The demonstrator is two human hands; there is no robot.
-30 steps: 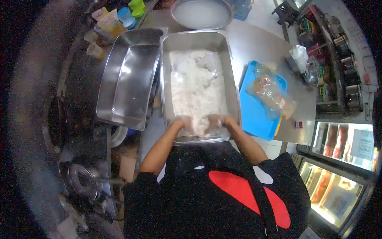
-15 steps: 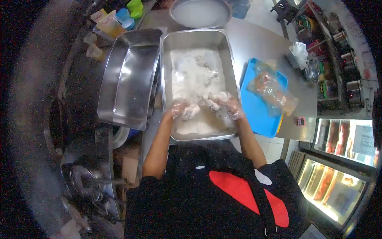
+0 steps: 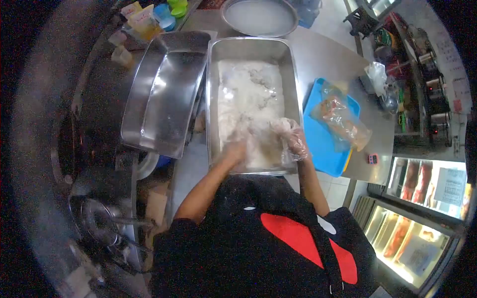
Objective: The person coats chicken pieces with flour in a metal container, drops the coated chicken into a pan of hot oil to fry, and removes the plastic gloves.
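A deep steel pan (image 3: 252, 43) holds a bed of white powder that looks like flour (image 3: 243, 92), with lumpy coated pieces (image 3: 261, 79) toward its far end. My left hand (image 3: 237, 144), in a clear plastic glove, is low in the near half of the pan; motion smears its fingers. At the pan's right side my right hand (image 3: 292, 139), also gloved and dusted white, has its fingers curled inward. What it grips, if anything, is hidden. Between the two hands the powder and whatever lies there are blurred.
A second steel pan (image 3: 166, 94) stands tilted at the left. On the right, a blue tray (image 3: 323, 144) bears a clear plastic bag (image 3: 343, 119). A round metal basin (image 3: 258, 20) of cloudy liquid is beyond the pan. A small timer (image 3: 373, 158) lies near the table's right edge.
Both hands held white-coated lumps apart over the powder; now my left hand has moved right, toward my right hand, and is blurred. The view has shifted slightly.
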